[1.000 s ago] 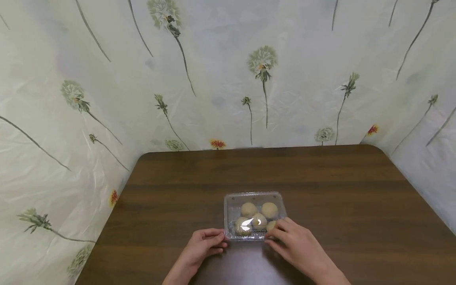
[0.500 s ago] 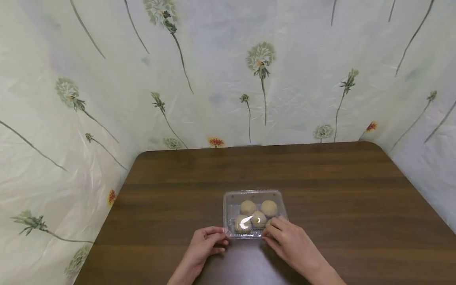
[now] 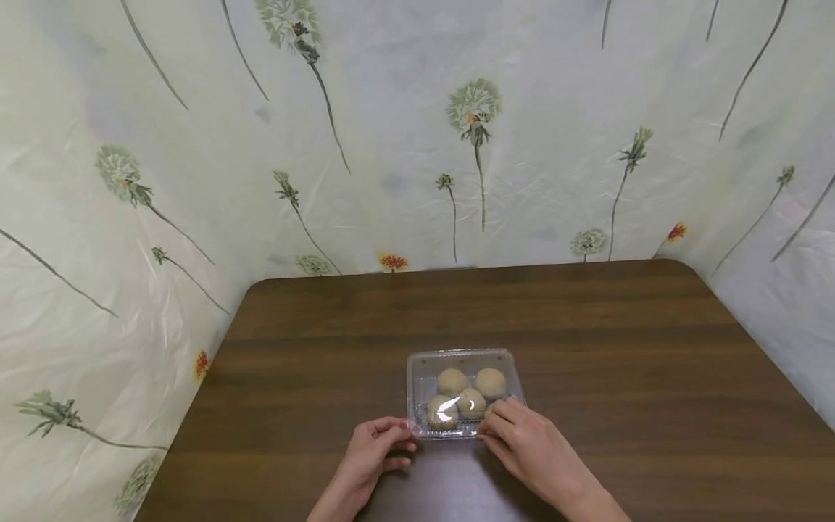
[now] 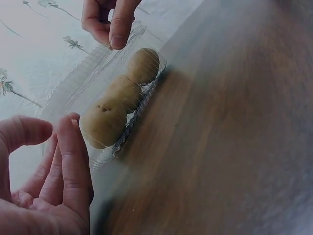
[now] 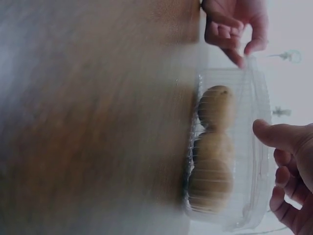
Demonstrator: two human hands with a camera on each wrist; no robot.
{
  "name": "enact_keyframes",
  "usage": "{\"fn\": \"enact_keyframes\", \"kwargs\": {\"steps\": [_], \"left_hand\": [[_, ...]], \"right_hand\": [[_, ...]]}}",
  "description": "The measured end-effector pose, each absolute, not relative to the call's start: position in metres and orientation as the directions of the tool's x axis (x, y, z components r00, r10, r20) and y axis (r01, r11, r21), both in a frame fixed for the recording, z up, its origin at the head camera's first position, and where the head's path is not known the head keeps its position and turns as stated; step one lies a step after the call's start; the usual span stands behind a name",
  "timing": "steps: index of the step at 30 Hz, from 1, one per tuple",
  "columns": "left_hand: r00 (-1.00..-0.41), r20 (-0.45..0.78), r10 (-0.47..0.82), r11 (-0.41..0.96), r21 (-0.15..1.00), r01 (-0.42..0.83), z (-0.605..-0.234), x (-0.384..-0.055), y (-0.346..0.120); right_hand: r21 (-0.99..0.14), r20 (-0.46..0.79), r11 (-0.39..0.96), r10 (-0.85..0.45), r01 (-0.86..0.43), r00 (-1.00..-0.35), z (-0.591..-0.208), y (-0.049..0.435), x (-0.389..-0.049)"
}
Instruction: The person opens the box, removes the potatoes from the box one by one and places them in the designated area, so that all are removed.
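A lidded, clear plastic clamshell container [image 3: 417, 384] stands on the table in the head view. Several round potatoes [image 3: 491, 383] lie inside; my right fingers partly cover the front right one. At the front left corner, my left hand [image 3: 368, 455] pinches the rim between thumb and fingers. Along the front edge, to the right, my right hand [image 3: 538, 449] pinches the lid's rim, its fingers over the top. In the right wrist view, the right thumb [image 5: 274, 134] presses the rim from the front. Both wrist views show a row of potatoes [image 4: 103, 122] through the ribbed wall.
The dark wooden table [image 3: 313, 312] has rounded far corners. A pale curtain-like sheet [image 3: 391, 145] printed with dandelions surrounds its far side and both flanks.
My right hand has shifted slightly left along the container's front edge. The left hand stays at its corner. The head view has moved a little.
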State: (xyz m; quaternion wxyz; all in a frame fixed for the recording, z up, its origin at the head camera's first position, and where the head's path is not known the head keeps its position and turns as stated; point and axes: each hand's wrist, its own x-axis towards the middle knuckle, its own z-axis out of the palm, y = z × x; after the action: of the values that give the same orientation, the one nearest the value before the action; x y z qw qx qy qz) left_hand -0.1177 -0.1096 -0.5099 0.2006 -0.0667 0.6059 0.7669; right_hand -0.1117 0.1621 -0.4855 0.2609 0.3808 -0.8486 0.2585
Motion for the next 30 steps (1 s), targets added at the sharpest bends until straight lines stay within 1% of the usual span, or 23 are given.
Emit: {"fn": "enact_keyframes", "kwargs": {"steps": [10,15,23,27,30], "left_hand": [[-0.908,-0.311,0.279,-0.213,0.902,-0.374,-0.5104,-0.1172,-0.114],[-0.911,-0.323,0.257,-0.18,0.91,-0.373,-0.51,-0.1181,-0.1132],[-0.92,-0.344,0.187,-0.134,0.919,-0.371,-0.5125,-0.1092,-0.1103],[-0.919,-0.338,0.201,-0.142,0.919,-0.369,-0.511,-0.1122,-0.1108],[-0.919,-0.324,0.223,-0.143,0.922,-0.36,-0.5096,-0.1164,-0.1097]], "right_hand": [[-0.241,0.641,0.583,-0.504,-0.776,-0.578,-0.4867,0.1631,-0.1113],[-0.232,0.651,0.582,-0.502,-0.779,-0.569,-0.4871,0.1619,-0.1121],[-0.245,0.657,0.557,-0.507,-0.794,-0.558,-0.4919,0.158,-0.1082],[-0.245,0.65,0.565,-0.507,-0.788,-0.566,-0.4898,0.159,-0.1108],[-0.251,0.638,0.585,-0.499,-0.771,-0.586,-0.4865,0.1616,-0.1126]]}}
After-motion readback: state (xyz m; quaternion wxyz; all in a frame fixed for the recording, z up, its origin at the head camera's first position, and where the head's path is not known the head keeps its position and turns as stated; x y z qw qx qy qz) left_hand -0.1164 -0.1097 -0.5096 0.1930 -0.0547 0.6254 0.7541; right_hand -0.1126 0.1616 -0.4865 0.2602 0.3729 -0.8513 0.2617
